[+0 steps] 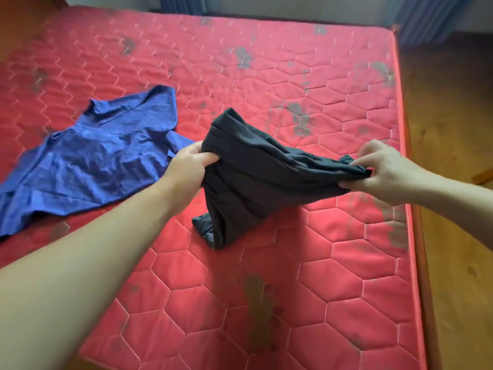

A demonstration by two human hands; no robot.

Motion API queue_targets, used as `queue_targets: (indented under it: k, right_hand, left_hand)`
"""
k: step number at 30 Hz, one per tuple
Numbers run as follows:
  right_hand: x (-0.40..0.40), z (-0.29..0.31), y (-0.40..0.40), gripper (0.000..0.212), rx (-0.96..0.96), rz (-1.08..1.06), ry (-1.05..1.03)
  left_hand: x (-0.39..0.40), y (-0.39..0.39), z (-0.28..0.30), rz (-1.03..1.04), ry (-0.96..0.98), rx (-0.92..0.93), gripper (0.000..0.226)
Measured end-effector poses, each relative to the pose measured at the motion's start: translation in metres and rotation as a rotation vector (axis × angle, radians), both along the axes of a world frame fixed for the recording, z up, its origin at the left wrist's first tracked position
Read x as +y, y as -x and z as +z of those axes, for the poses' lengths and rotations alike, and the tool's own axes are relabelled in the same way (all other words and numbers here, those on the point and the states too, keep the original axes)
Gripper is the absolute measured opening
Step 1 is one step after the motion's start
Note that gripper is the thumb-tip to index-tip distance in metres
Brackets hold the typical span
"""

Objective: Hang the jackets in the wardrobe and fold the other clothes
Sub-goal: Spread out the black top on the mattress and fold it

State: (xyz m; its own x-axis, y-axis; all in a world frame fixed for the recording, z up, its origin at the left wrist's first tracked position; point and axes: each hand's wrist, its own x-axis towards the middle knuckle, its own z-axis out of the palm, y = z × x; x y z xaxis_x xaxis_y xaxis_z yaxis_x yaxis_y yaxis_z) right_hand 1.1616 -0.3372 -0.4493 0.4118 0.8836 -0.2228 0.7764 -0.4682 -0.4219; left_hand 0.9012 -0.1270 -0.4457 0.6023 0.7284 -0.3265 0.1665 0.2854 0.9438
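no readable text, labels, brands or numbers anywhere, none on the dark garment (266, 166), none on the blue shirt (101, 161), none on the red quilted mattress (293, 276), only stitched hexagon quilting and grey stains

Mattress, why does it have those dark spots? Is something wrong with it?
Yes. The red quilted mattress has greyish-dark blotches scattered across it, including a big brownish one near the bottom, like stains or worn patches. It also has no sheet. The blue shirt lies crumpled, not yet folded.
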Motion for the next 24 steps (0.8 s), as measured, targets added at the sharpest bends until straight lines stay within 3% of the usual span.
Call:
queue_targets:
  k: [3,7,11,15,19,24]
  right_hand:
    - [0.027,0.032,-0.019,0.015,-0.153,0.135,0.006]
    - [0.066,0.1,-0.036,0.02,-0.329,0.152,0.054]
    - [0.089,0.158,-0.049,0.022,-0.533,0.151,-0.166]
    - [0.09,0.203,-0.056,0.025,-0.628,0.134,-0.394]
    - [0.067,0.195,-0.047,0.035,-0.697,0.253,-0.467]
    - [0.023,0.108,-0.005,0.022,-0.512,0.286,-0.341]
  left_hand:
    - [0.022,-0.021,0.03,-0.035,-0.149,0.07,0.023]
    - [0.057,-0.049,0.088,-0.021,-0.294,0.045,0.026]
    - [0.086,-0.066,0.142,0.012,-0.374,0.044,0.03]
    - [0.102,-0.068,0.183,-0.001,-0.35,-0.1,0.035]
    - [0.098,-0.049,0.17,-0.076,-0.338,-0.118,0.034]
    - [0.069,-0.006,0.081,-0.33,-0.404,0.091,0.021]
